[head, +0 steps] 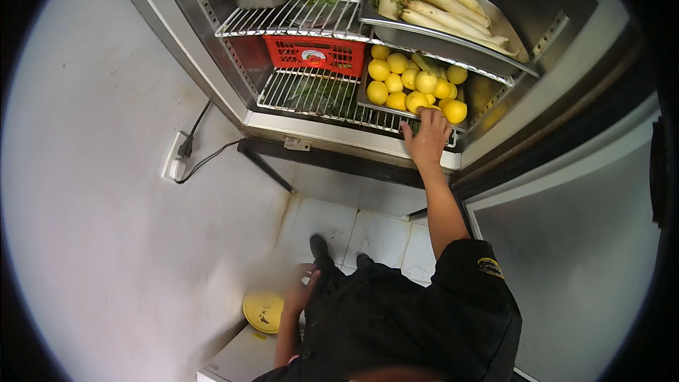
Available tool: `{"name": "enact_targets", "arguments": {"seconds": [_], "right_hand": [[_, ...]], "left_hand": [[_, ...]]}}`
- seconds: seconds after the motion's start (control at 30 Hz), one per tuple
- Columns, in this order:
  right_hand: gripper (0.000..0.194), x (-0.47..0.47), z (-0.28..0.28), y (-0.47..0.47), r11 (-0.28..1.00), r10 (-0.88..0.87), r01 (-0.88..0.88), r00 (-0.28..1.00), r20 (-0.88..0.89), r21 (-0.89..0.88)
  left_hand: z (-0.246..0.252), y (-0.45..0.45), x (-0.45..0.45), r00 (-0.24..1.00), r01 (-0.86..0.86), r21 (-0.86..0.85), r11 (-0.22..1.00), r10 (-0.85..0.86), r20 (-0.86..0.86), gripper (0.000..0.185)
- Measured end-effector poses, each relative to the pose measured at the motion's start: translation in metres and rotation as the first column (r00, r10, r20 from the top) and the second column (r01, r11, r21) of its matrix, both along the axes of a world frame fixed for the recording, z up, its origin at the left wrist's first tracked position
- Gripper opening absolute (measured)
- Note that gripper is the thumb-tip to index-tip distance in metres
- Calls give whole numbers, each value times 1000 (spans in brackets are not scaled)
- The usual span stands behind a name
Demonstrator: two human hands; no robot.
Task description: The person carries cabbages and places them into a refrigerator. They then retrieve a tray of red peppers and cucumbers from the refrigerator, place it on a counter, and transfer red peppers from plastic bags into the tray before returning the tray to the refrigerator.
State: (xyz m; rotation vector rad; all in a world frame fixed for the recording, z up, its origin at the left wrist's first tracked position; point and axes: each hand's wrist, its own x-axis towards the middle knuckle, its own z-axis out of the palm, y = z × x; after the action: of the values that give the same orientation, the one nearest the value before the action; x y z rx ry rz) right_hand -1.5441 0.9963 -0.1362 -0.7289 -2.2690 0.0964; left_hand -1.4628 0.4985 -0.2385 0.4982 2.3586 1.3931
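Note:
My right hand (428, 138) reaches into an open refrigerator. Its fingertips rest over the front rim of a metal tray (383, 107) of yellow lemons (394, 83); its thumb stands apart from the fingers. The fingertips partly cover a lemon at the front, and whether they press on it or on the rim is hidden. A green, stalk-like vegetable (420, 61) lies among the lemons. Down by my left leg hangs my left hand (301, 287), fingers loosely bent and apart, with nothing seen in it.
Above the lemons, a deep metal pan (451, 37) holds white radishes (448, 15). A red plastic crate (339, 58) stands on the wire shelf (307, 93). The open door (573, 244) is at right. A cable (209, 158) runs from the wall socket (174, 155); a yellow lid (263, 311) is near my left hand.

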Motion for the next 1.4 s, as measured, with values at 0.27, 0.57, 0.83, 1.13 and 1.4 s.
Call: {"name": "enact_targets", "arguments": {"seconds": [0.27,0.57,0.83,1.13,1.4], "right_hand": [[49,-18,-9,24,999,-35,38,994,-108,32],[58,6,-16,-48,988,-74,78,997,-37,132],[57,26,-22,-97,976,-51,46,999,17,214],[60,32,-19,-70,957,97,-102,995,29,272],[49,-21,-23,-104,939,278,-275,960,15,204]], "left_hand": [[5,41,-189,940,333,-4,943,-333,-80,22],[57,111,-311,840,531,190,826,-484,-244,27],[84,198,-322,881,366,442,819,-458,120,43],[74,274,-300,894,286,285,915,-362,263,46],[78,204,-336,924,-47,200,979,-34,382,44]]}}
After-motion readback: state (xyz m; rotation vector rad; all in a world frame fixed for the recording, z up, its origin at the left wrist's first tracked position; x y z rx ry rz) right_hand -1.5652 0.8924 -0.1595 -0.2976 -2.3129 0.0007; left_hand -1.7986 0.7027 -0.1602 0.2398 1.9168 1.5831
